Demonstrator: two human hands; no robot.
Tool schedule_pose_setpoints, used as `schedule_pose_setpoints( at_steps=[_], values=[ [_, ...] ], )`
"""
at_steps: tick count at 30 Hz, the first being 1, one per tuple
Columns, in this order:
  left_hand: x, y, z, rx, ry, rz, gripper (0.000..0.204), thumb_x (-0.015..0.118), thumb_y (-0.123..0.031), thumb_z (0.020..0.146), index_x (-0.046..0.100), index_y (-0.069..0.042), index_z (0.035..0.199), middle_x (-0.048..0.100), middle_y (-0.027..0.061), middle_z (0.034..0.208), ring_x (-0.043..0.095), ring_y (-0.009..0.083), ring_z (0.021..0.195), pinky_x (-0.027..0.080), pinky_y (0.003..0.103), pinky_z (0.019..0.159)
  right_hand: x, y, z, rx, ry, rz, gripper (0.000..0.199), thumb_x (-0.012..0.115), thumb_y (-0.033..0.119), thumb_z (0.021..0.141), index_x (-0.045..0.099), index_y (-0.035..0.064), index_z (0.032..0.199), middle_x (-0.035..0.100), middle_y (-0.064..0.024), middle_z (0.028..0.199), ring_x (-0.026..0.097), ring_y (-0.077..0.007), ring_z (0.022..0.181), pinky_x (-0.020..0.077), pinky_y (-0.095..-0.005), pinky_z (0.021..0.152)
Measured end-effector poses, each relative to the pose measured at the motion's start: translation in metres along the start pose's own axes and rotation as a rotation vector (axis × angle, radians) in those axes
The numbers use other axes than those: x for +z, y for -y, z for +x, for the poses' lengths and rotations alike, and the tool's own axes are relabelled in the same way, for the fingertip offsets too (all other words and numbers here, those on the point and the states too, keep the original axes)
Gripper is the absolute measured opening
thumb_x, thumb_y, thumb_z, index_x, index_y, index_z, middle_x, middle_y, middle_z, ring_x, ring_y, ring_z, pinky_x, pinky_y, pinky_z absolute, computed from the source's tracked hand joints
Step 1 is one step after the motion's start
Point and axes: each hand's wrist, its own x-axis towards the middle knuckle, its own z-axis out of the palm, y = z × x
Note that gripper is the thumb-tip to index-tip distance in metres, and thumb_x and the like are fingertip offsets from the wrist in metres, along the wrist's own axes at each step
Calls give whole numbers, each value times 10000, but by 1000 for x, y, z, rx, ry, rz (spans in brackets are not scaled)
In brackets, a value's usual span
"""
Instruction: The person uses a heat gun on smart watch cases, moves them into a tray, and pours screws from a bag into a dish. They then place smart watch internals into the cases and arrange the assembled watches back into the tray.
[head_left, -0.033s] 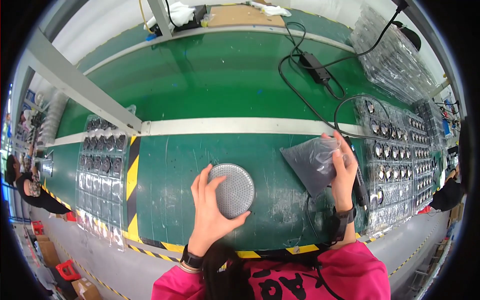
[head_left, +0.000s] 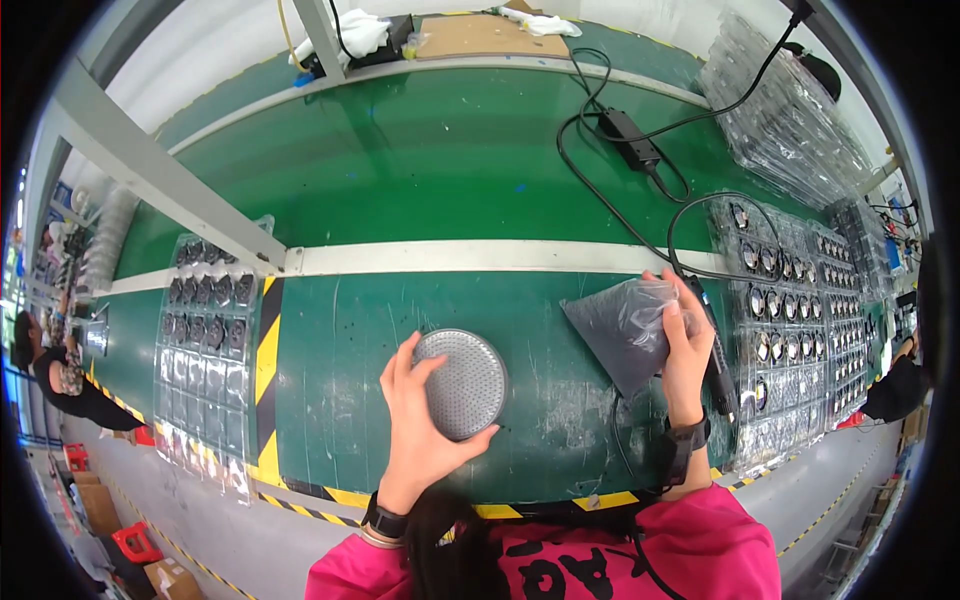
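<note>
A round grey plate (head_left: 466, 385), its face dotted with small holes, lies on the green bench left of centre. My left hand (head_left: 415, 415) curves round its left side, with the thumb at the lower rim and the fingertips at the upper left. To the right, my right hand (head_left: 688, 345) pinches the gathered top of a clear plastic bag (head_left: 622, 335). Dark fine contents fill the bag, too small to make out. It hangs slanted beside a black pen-shaped tool (head_left: 718, 375), which is partly hidden by my right hand and wrist.
Clear trays (head_left: 205, 335) with dark round parts stand at left. More trays (head_left: 790, 320) of ring-shaped parts lie at right, below stacked empty trays (head_left: 785, 115). A black cable runs from an adapter (head_left: 630, 138) across the bench. A grey post (head_left: 170, 165) rises at left.
</note>
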Motion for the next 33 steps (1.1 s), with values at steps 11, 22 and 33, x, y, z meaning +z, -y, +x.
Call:
schedule_pose_setpoints(
  at_steps=[11, 22, 33],
  values=[
    [-12, 9, -1, -377, -309, -1595, 881, 546, -618, 796, 275, -104, 1459, 340, 169, 1452, 339, 459, 1313, 274, 575, 1096, -3, 2, -14, -373, -259, -248, 311, 420, 234, 1029, 543, -8, 878, 651, -101, 1037, 569, -135, 932, 425, -253, 869],
    [-16, 10, 0, -389, -466, -1774, 766, 411, -617, 892, 276, -130, 1467, 318, 180, 1466, 314, 491, 1320, 249, 611, 1092, -31, 6, -13, -562, -203, -440, 261, 365, 147, 1023, 536, -44, 973, 642, -213, 1086, 590, -287, 1108, 408, -407, 1012],
    [-20, 6, 1, -444, -597, -1757, 719, 405, -577, 920, 271, -131, 1468, 319, 190, 1462, 321, 490, 1317, 253, 598, 1103, -16, 7, -15, -591, -131, -522, 319, 462, 134, 966, 465, -54, 1224, 544, -253, 1260, 531, -326, 1199, 362, -414, 1059]
  ],
)
